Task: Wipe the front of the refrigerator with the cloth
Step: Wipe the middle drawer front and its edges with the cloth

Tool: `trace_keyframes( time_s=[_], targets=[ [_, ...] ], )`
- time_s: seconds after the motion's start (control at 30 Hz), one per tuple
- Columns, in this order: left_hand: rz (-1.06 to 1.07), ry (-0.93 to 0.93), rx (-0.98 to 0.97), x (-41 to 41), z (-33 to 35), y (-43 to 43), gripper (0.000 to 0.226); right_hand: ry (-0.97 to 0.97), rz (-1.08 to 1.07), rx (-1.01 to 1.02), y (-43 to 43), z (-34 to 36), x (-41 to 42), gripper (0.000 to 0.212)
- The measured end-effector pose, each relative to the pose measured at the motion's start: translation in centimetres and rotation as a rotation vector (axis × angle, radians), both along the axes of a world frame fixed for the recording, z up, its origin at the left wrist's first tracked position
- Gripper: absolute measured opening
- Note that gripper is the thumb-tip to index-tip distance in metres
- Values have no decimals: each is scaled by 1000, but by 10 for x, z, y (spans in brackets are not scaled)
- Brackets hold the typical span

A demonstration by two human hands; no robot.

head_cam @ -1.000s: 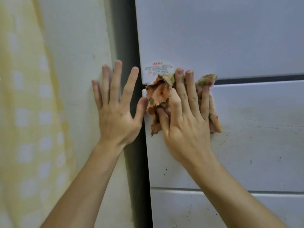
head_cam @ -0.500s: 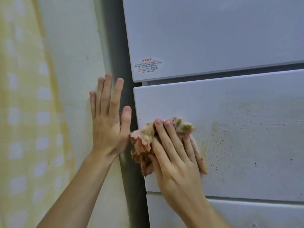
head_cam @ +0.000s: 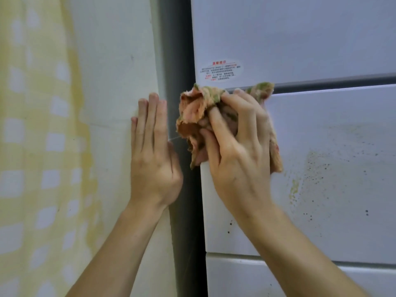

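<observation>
Your right hand (head_cam: 237, 151) is bunched round the cloth (head_cam: 192, 112), fingers and thumb curled and clenched into its folds. The cloth, a crumpled rag in pink, orange and green, sits at the top left corner of the refrigerator's (head_cam: 342, 108) middle door panel (head_cam: 246, 232), pressed to the white front under your palm. One tail of it pokes up past your fingers across the dark seam (head_cam: 332, 83) between that panel and the upper door (head_cam: 300, 35). Another fold hangs off the panel's left edge, over the dark grey strip (head_cam: 177, 50) at the refrigerator's side.

Just above the cloth, on the lower left corner of the upper door, there's an oval sticker (head_cam: 221, 70) with red and black print, too small to read.

Your left hand (head_cam: 153, 159) lies flat on the pale wall (head_cam: 113, 61) beside the refrigerator, fingers straight and close together, holding nothing, its thumb edge at the corner where wall meets grey strip. Your two hands are near each other but apart.

To the right of your right hand, the middle panel carries a spread of dark specks (head_cam: 321, 166) and a yellowish smear (head_cam: 294, 187). Below, a thin gap separates it from a lower panel (head_cam: 257, 279). Far left, a yellow-and-white checked fabric (head_cam: 32, 157) hangs along the wall.
</observation>
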State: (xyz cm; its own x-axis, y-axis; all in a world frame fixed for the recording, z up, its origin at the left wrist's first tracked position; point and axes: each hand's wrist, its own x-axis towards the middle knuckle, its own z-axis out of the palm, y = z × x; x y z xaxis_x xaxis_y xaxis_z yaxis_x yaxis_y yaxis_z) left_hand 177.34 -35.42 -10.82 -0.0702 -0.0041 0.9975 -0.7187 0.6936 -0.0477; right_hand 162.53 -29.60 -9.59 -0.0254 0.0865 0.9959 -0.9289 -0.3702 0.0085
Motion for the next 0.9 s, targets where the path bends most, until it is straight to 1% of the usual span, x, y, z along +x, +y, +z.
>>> trace_keyframes(
  time_s=[0.1, 0.23, 0.37, 0.4, 0.47, 0.57, 0.67, 0.73, 0.8, 0.9],
  targets=[
    [6, 3, 11, 1, -4, -1, 65, 45, -52, 67, 2, -24, 1, 37],
    [27, 16, 12, 2, -7, -1, 65, 108, -76, 149, 10, -81, 2, 43],
    [49, 35, 15, 2, -11, -1, 66, 167, -98, 186, 15, -123, -2, 54],
    [55, 33, 14, 3, -14, -1, 66, 177, -89, 165, 16, -123, -4, 54],
    [61, 26, 13, 3, -16, -2, 65, 187, -83, 89, 16, -112, -8, 46],
    [50, 31, 15, 3, -16, -2, 65, 129, -104, 0, 18, -77, -6, 35],
    [28, 24, 12, 3, -17, -2, 61, 45, -164, -7, 18, -28, -6, 23],
    [30, 28, 9, 5, -18, -1, 58, 44, -161, -2, 16, -3, -5, 19],
    [11, 31, 5, 6, -19, -1, 55, 59, -146, 10, 12, 2, -4, 24],
    [-40, 46, 9, 8, -19, -1, 52, 107, -147, 24, 9, -26, -5, 25]
  ],
)
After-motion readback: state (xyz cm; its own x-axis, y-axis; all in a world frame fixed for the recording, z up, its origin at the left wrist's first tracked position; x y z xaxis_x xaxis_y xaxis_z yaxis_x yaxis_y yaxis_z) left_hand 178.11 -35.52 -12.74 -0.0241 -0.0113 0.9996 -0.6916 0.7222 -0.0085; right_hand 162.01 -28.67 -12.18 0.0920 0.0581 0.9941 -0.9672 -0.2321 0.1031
